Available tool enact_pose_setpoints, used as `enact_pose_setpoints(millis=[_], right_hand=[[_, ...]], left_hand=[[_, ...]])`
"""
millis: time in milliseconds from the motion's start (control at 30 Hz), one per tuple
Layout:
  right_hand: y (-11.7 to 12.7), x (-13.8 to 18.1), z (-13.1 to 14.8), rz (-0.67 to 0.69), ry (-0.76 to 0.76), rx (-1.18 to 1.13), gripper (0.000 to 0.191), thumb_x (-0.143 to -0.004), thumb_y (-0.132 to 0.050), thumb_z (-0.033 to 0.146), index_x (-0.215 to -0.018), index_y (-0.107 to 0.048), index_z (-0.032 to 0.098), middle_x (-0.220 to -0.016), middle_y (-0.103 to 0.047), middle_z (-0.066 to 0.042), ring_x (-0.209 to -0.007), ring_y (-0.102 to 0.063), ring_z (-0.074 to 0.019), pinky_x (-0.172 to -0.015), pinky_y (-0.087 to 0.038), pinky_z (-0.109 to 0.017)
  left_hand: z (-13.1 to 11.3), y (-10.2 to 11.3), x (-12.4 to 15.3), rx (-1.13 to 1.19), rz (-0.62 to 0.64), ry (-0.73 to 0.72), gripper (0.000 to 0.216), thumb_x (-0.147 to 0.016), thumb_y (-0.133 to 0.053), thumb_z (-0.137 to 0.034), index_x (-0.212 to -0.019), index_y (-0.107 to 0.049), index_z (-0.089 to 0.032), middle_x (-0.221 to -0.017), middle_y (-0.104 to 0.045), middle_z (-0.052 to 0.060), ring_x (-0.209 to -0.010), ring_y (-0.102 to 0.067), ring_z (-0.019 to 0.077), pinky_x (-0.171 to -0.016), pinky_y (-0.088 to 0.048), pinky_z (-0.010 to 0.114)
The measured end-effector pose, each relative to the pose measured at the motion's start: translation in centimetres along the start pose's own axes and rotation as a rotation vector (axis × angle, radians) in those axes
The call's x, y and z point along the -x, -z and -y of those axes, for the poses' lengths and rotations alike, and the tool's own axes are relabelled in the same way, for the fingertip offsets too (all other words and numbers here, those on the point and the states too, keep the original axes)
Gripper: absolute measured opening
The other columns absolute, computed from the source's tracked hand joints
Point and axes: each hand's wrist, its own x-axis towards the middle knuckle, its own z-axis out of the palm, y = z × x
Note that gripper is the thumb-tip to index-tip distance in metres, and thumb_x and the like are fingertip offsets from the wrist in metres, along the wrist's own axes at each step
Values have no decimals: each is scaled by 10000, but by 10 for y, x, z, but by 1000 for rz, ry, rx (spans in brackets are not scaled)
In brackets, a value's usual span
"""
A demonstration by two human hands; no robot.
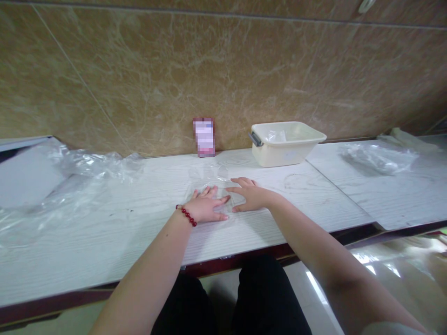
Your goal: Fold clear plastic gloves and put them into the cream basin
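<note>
Fingers [221, 201] fanned wide on the left hand [205, 208], palm down, gripping nothing, laid across a thin, clear plastic film [208, 174]! Over at its right side, the right hand [254, 196] spreads too, holding nothing; whether it touches the film, I can't tell. The film lies on the white wood-grain surface [146, 242], between front and back edges, and a cream rectangular plastic tub [279, 157] stands near the back edge, rightward.
</note>
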Motion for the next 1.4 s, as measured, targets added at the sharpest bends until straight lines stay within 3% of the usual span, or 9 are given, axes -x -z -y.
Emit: enact_pose_setpoints(millis=[200,333,433,567,700,800,1000,1200,1400], right_hand=[[1,0,-3,51,-26,1,815,-544,-521,651,-1258,-276,344,-1371,-130,-46,-1234,-45,-337,-952,-78,-542],[2,1,-3,58,-19,-9,831,-533,-537,643,-1260,-279,333,-1371,-136,-51,-1232,-49,-345,-948,-86,-551],[2,2,-4,41,2,-19,816,-539,-547,630,-1253,-295,327,-1368,-145,-49,-1234,-56,-335,-954,-86,-540],[1,1,-4,-7,1,-32,716,-616,-450,649,-1241,-311,331,-1359,-173,-46,-1236,-77,-313,-953,-83,-540],[-1,0,-4,-45,-7,-17,672,-647,-425,633,-1233,-326,319,-1348,-202,-56,-1232,-103,-305,-952,-88,-539],[-2,-1,-3,-37,-12,-10,674,-640,-455,616,-1233,-323,325,-1346,-208,-56,-1230,-113,-305,-950,-91,-541],[-3,-2,-5,-23,-22,-20,693,-626,-474,615,-1237,-318,329,-1347,-208,-44,-1229,-112,-305,-956,-87,-532],[-2,-2,-5,-30,-14,-15,693,-633,-457,625,-1240,-314,322,-1344,-214,-55,-1229,-117,-301,-953,-100,-523],[-1,-2,-8,-123,13,-26,665,-666,-384,646,-1231,-335,299,-1327,-250,-67,-1226,-139,-275,-961,-110,-502]], left_hand=[[6,4,3,23,9,0,691,-608,-385,-688,-1226,-290,-395,-1390,-68,63,-1248,-20,302,-931,-73,541],[9,8,5,57,-43,-57,597,-659,-407,-621,-1200,-358,-372,-1371,-186,48,-1247,-106,273,-953,-106,494],[18,13,6,91,-170,-82,478,-757,-357,-502,-1200,-384,-325,-1337,-287,18,-1217,-240,192,-974,-179,361],[41,15,5,26,-382,89,446,-819,-256,-367,-1206,-404,-202,-1283,-379,42,-1187,-301,144,-972,-199,266],[58,10,2,-14,-211,280,466,-811,-258,-333,-1260,-300,-216,-1336,-278,62,-1223,-227,206,-963,-193,397],[57,7,2,-18,-108,312,485,-805,-255,-348,-1275,-264,-229,-1358,-210,64,-1238,-166,243,-948,-185,455],[44,12,8,-24,-19,269,547,-785,-268,-417,-1272,-285,-168,-1357,-192,103,-1237,-177,222,-958,-208,375],[44,13,8,-26,-43,254,586,-778,-260,-456,-1278,-270,-150,-1356,-202,105,-1230,-202,208,-961,-211,325],[67,19,17,-32,-181,367,496,-816,-205,-321,-1285,-261,-168,-1359,-205,103,-1230,-205,196,-964,-209,326]])
